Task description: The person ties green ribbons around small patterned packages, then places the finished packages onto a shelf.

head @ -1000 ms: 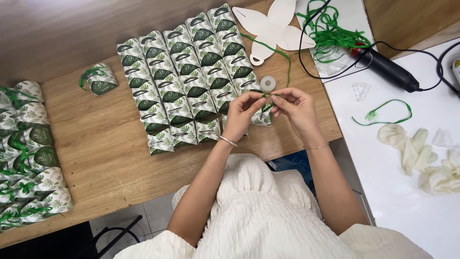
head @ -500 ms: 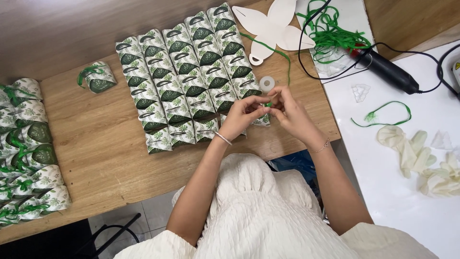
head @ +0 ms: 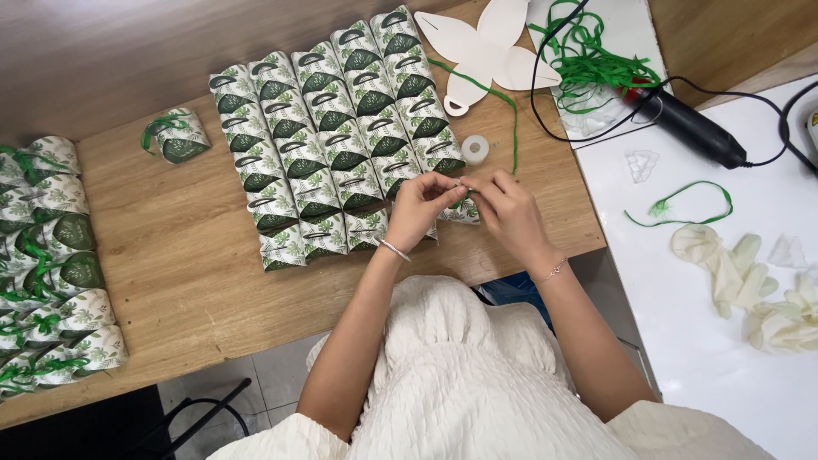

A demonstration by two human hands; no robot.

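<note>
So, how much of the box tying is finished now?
Done: ribboned boxes piled far left, one more apart. In hand: left hand and right hand work green ribbon on a box. Left: the grid of boxes shows no ribbon.

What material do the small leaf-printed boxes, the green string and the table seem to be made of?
The leaf-printed boxes look like thin matte card: sharp folds, cut slots. The green string seems to be a flat ribbon, perhaps paper raffia or plastic; it curls loosely. The table shows light wood grain, possibly laminate. Both hands, left and right, pinch one box.
</note>
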